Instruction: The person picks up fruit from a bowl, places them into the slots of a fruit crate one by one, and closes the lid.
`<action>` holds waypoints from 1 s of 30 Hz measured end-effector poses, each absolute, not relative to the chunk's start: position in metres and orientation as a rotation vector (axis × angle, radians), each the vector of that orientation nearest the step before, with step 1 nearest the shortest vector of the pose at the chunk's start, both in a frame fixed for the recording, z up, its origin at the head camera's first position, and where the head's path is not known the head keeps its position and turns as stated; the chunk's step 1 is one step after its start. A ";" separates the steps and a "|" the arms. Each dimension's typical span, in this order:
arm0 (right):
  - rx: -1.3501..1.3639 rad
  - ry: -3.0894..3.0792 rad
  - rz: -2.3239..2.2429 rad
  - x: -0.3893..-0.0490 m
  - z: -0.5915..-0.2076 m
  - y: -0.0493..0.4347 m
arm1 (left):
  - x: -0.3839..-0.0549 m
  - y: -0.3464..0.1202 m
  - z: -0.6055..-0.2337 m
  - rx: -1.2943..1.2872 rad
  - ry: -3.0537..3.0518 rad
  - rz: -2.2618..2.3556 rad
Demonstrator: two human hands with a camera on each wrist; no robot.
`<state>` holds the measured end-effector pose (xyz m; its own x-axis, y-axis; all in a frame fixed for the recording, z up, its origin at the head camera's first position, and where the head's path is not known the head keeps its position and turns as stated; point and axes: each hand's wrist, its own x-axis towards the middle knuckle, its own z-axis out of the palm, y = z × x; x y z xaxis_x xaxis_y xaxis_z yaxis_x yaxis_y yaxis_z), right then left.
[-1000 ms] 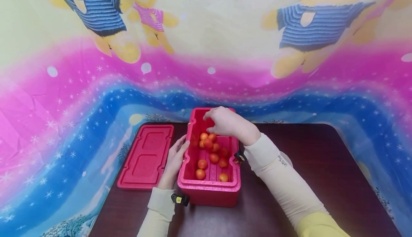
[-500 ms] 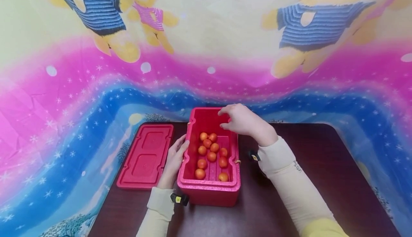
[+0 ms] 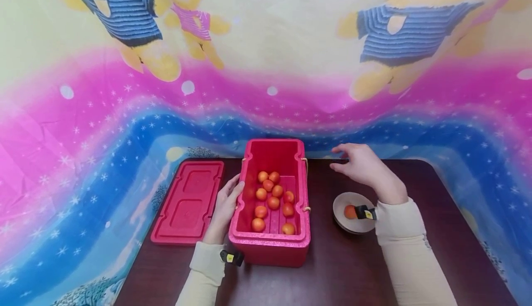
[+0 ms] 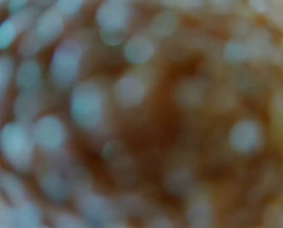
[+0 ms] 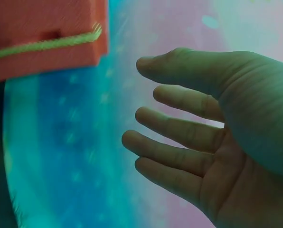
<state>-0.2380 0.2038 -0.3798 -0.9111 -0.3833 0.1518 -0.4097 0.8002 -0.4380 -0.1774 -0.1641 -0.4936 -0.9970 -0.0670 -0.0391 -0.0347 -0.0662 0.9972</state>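
In the head view, a red lidless box (image 3: pixel 270 253) holds several small round orange-red fruits (image 3: pixel 273 202); their kind is too small to tell. My left hand (image 3: pixel 224 206) rests against the box's left side, fingers extended along the outer wall and thumb by the rim. Right of the box, my right hand (image 3: pixel 365 167) hovers above the table with nothing in it. Its thumb and fingers are spread apart in the right wrist view. Just below that hand stands a white bowl (image 3: pixel 341 199) with one orange-red fruit (image 3: pixel 350 211) inside, partly hidden by the wrist camera. Blur fills the left wrist view.
A red lid (image 3: pixel 187 204) lies flat on the dark wooden table (image 3: pixel 270 287), left of the box. Golden cord (image 3: pixel 307 209) runs along the box's right side. Behind the table hangs a patterned cloth (image 3: pixel 266 65) with bears.
My right hand has moved right from over the box to beyond its right side, bringing the bowl and its fruit into sight. The fruits shifted slightly earlier. My left hand stays put.
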 end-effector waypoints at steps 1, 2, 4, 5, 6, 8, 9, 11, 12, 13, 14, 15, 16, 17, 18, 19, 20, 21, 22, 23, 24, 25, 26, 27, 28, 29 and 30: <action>0.625 -2.933 0.737 -0.237 -0.384 0.210 | -0.177 -0.164 -0.494 0.123 -2.134 -2.270; 0.603 -2.939 0.745 -0.236 -0.389 0.216 | -0.177 -0.164 -0.494 0.128 -2.134 -2.267; 0.570 -2.950 0.761 -0.235 -0.397 0.226 | -0.178 -0.165 -0.494 0.125 -2.137 -2.257; 0.554 -2.958 0.771 -0.234 -0.401 0.230 | -0.177 -0.165 -0.495 0.125 -2.138 -2.258; 0.539 -2.968 0.776 -0.233 -0.405 0.234 | -0.177 -0.166 -0.495 0.118 -2.139 -2.259; 0.506 -2.984 0.788 -0.230 -0.415 0.242 | -0.177 -0.166 -0.495 0.116 -2.130 -2.278; 0.495 -2.990 0.792 -0.229 -0.420 0.246 | -0.177 -0.166 -0.494 0.115 -2.127 -2.288; 0.478 -2.997 0.796 -0.226 -0.430 0.251 | -0.176 -0.166 -0.494 0.113 -2.123 -2.300; 0.471 -2.999 0.799 -0.224 -0.435 0.254 | -0.176 -0.166 -0.494 0.111 -2.120 -2.300; 0.468 -2.995 0.798 -0.223 -0.440 0.256 | -0.175 -0.166 -0.494 0.109 -2.122 -2.296; 0.463 -2.993 0.802 -0.222 -0.445 0.257 | -0.175 -0.165 -0.493 0.112 -2.120 -2.297; 0.460 -2.994 0.803 -0.221 -0.449 0.258 | -0.175 -0.165 -0.493 0.114 -2.122 -2.293; 0.453 -2.997 0.805 -0.219 -0.453 0.259 | -0.175 -0.165 -0.493 0.116 -2.121 -2.292; 0.445 -3.002 0.804 -0.218 -0.457 0.260 | -0.175 -0.165 -0.493 0.116 -2.123 -2.291; 0.439 -3.009 0.810 -0.217 -0.461 0.260 | -0.175 -0.165 -0.493 0.119 -2.120 -2.295; 0.436 -3.013 0.813 -0.215 -0.465 0.260 | -0.175 -0.165 -0.493 0.118 -2.121 -2.294; 0.430 -3.020 0.821 -0.214 -0.469 0.260 | -0.175 -0.165 -0.493 0.123 -2.118 -2.298; 0.425 -3.027 0.828 -0.212 -0.473 0.261 | -0.175 -0.165 -0.493 0.117 -2.123 -2.294; 0.422 -3.033 0.837 -0.211 -0.477 0.261 | -0.176 -0.165 -0.493 0.115 -2.124 -2.294; 0.422 -3.038 0.848 -0.209 -0.481 0.260 | -0.176 -0.165 -0.493 0.113 -2.125 -2.291; 0.421 -3.044 0.860 -0.208 -0.485 0.260 | -0.176 -0.165 -0.493 0.114 -2.124 -2.290; 0.418 -3.048 0.869 -0.207 -0.489 0.260 | -0.177 -0.165 -0.493 0.112 -2.128 -2.285; 0.413 -3.053 0.876 -0.206 -0.493 0.260 | -0.177 -0.165 -0.493 0.112 -2.126 -2.286; 0.404 -3.059 0.881 -0.205 -0.497 0.259 | -0.177 -0.164 -0.493 0.110 -2.128 -2.282; 0.400 -3.065 0.884 -0.204 -0.500 0.259 | -0.177 -0.164 -0.492 0.114 -2.125 -2.282; 0.396 -3.070 0.884 -0.204 -0.504 0.259 | -0.177 -0.164 -0.492 0.111 -2.123 -2.282; 0.397 -3.075 0.878 -0.204 -0.507 0.259 | -0.177 -0.164 -0.492 0.108 -2.121 -2.282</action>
